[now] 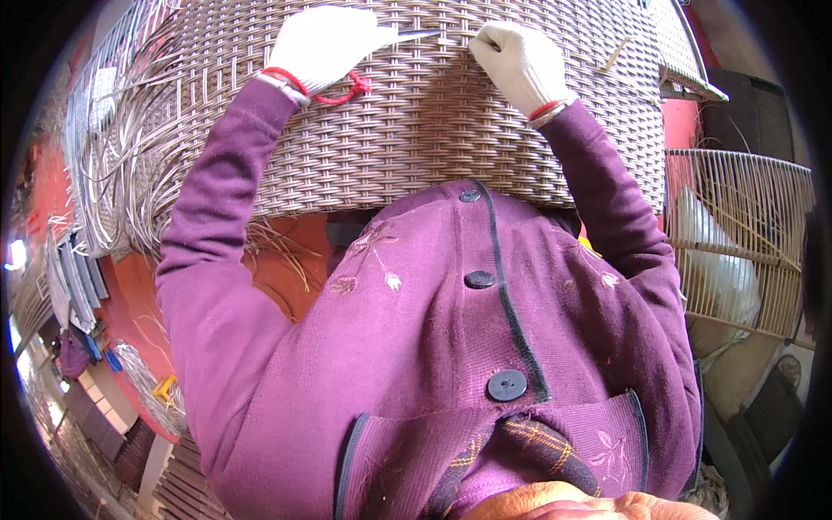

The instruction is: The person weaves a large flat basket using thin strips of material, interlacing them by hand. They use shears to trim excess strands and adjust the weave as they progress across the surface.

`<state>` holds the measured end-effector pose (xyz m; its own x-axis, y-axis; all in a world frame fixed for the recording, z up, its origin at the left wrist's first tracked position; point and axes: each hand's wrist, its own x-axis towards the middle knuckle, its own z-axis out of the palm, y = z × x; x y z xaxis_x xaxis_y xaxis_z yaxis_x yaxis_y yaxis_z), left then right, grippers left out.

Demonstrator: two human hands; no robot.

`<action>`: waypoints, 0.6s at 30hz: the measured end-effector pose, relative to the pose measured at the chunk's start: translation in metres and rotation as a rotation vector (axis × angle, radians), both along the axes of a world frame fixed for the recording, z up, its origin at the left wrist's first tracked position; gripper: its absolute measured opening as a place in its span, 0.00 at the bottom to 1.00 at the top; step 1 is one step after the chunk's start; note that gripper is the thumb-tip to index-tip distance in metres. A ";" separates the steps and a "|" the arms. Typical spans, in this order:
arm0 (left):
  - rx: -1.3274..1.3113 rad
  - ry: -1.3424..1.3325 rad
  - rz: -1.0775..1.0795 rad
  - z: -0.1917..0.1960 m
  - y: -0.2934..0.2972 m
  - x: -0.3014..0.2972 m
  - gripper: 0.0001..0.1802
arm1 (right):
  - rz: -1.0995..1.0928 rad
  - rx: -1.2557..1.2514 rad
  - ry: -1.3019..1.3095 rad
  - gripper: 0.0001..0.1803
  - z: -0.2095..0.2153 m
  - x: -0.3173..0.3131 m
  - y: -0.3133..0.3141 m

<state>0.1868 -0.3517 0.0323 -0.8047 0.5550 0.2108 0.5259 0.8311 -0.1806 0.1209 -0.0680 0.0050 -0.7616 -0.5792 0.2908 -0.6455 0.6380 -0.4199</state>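
Note:
A panel of grey-brown woven wicker (pixel 416 130) spreads in front of me under both hands. My left hand (pixel 322 48), in a white glove, is closed round a slim, pointed metal tool (pixel 414 35); its handle is hidden in the glove. The tool's tip reaches to the right across the weave, short of the other hand. My right hand (pixel 518 65), gloved in white too, has its fingers pinched together against the panel; what they grip, if anything, is too small to make out. A red tie (pixel 342 94) circles the left wrist, its end hanging loose.
Loose weaving strands (pixel 130 165) bristle from the panel's left side. On the right stands a rack of thin bars (pixel 737 234) with a clear plastic bag (pixel 706 260) behind it. A bundle of pale strands (pixel 147 386) lies on the red floor at lower left.

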 end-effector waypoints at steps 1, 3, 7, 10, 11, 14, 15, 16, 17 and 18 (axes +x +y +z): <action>-0.001 0.018 -0.007 -0.004 -0.005 0.002 0.16 | -0.004 0.017 0.029 0.14 -0.003 0.001 -0.002; -0.043 -0.048 0.023 -0.015 -0.006 0.006 0.17 | -0.043 0.006 0.008 0.14 -0.009 0.003 -0.003; 0.028 -0.041 0.045 -0.024 0.008 -0.009 0.15 | -0.056 -0.011 -0.004 0.14 -0.012 0.006 -0.002; 0.191 -0.062 0.066 -0.012 0.017 -0.011 0.12 | -0.044 -0.036 0.026 0.13 -0.009 0.006 0.001; 0.147 -0.053 0.057 -0.005 0.016 -0.005 0.14 | -0.038 -0.044 -0.020 0.12 -0.007 0.005 0.002; 0.359 -0.136 -0.088 -0.006 0.037 0.024 0.11 | 0.029 -0.083 -0.145 0.11 -0.003 0.002 0.009; 0.321 -0.186 -0.068 -0.010 0.046 0.035 0.10 | 0.090 -0.112 -0.171 0.11 -0.001 0.000 0.012; 0.267 -0.276 -0.062 -0.013 0.051 0.041 0.10 | 0.151 -0.143 -0.196 0.12 0.001 -0.002 0.015; 0.176 -0.186 -0.058 -0.016 0.055 0.042 0.12 | 0.142 -0.119 -0.213 0.12 0.002 -0.003 0.016; 0.217 -0.091 -0.031 -0.020 0.058 0.038 0.12 | 0.129 -0.094 -0.233 0.13 0.002 -0.003 0.018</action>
<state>0.2251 -0.2939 0.0125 -0.8092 0.5292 0.2551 0.5576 0.8286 0.0500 0.1177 -0.0504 0.0074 -0.7362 -0.6542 0.1734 -0.5978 0.5084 -0.6199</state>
